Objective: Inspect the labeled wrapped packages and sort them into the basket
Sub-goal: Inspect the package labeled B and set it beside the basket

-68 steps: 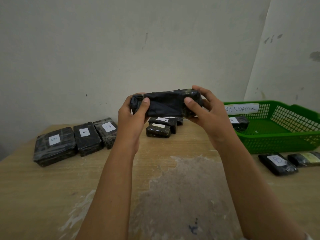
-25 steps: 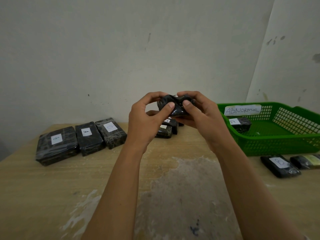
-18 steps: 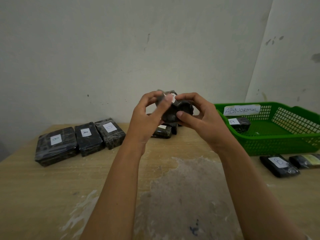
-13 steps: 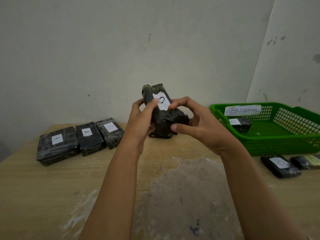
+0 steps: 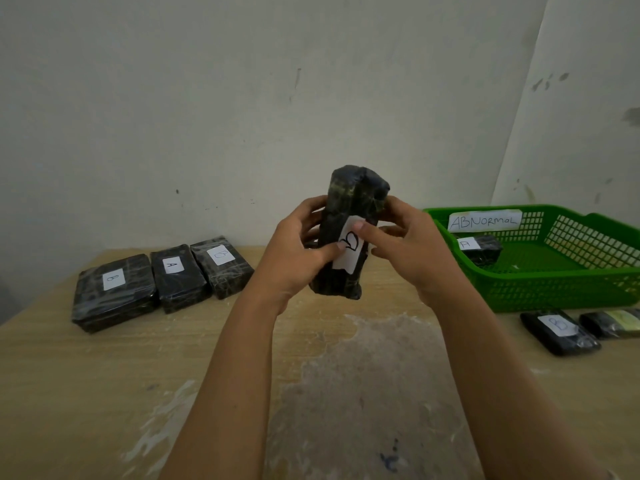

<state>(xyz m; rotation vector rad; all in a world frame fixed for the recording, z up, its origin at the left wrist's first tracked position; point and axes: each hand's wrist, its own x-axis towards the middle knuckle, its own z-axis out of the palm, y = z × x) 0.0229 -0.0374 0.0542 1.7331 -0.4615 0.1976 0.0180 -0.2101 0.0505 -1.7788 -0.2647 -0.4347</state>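
A worn wooden table [image 5: 104, 375] with a scuffed grey patch [image 5: 363, 375] stands against a stained pale wall [image 5: 207, 98].

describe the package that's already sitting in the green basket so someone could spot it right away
Find the green basket at the table's right, tagged ABNORMAL. Inside, at its back left corner below that tag, lies a small black wrapped package labelled A, the only package inside the basket.

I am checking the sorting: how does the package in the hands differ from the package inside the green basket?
The held package stands upright above the table, gripped by both hands; the basket package lies flat. The held one's label looks like B; the basket one's reads A. Both are dark, shiny and wrapped, with white labels.
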